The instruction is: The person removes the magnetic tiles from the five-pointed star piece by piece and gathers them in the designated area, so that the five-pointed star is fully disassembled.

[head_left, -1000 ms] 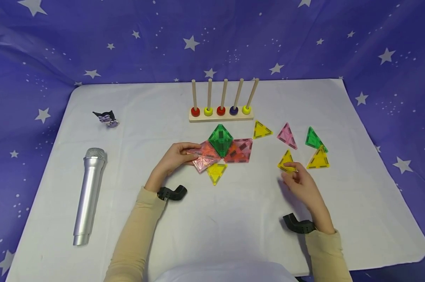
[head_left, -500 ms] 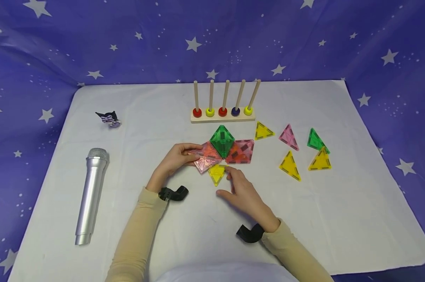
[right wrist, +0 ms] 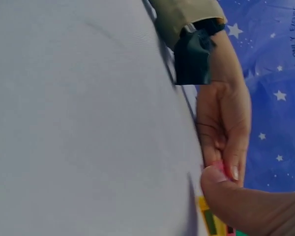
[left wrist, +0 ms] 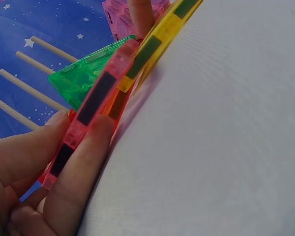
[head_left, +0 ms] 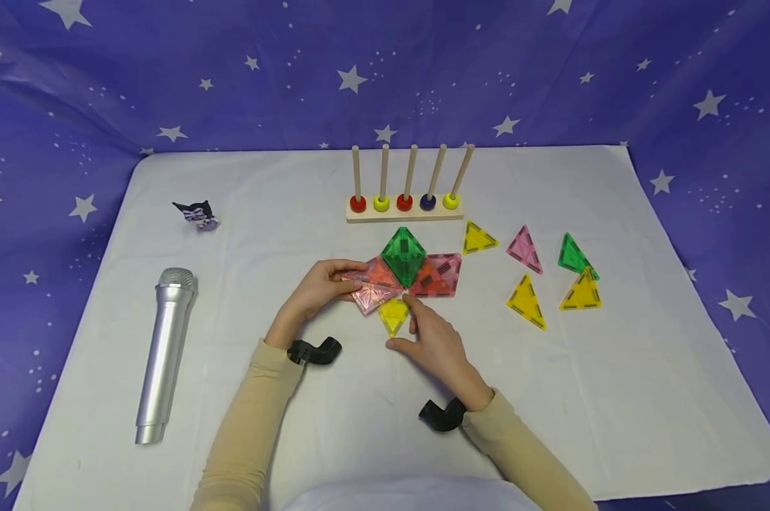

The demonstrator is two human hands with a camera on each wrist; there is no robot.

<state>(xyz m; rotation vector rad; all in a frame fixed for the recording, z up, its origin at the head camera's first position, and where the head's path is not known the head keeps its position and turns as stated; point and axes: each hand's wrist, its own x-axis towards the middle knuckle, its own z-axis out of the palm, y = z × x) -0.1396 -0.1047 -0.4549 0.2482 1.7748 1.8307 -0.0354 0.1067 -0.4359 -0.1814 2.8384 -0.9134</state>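
Note:
Translucent magnetic tiles lie joined in the middle of the table. My left hand (head_left: 317, 287) grips the pink tile (head_left: 370, 294) at the cluster's left end, thumb above and fingers below in the left wrist view. Beside it, the yellow triangle tile (head_left: 393, 314) points toward me. The index finger of my right hand (head_left: 437, 346) touches near that triangle's upper right corner, its thumb apart near the lower tip. A raised green tile piece (head_left: 404, 255) stands at the cluster's centre. Red and pink tiles (head_left: 438, 275) extend to its right.
Behind the cluster stands a wooden peg rack (head_left: 404, 216) with coloured beads. Loose yellow (head_left: 526, 303), pink (head_left: 524, 248) and green (head_left: 573, 252) triangle tiles lie to the right. A silver microphone (head_left: 164, 355) and a small dark figurine (head_left: 197, 215) lie on the left.
My right hand has left the loose yellow triangle on the right and come across to the yellow triangle at the cluster. My left hand keeps its grip on the pink tile.

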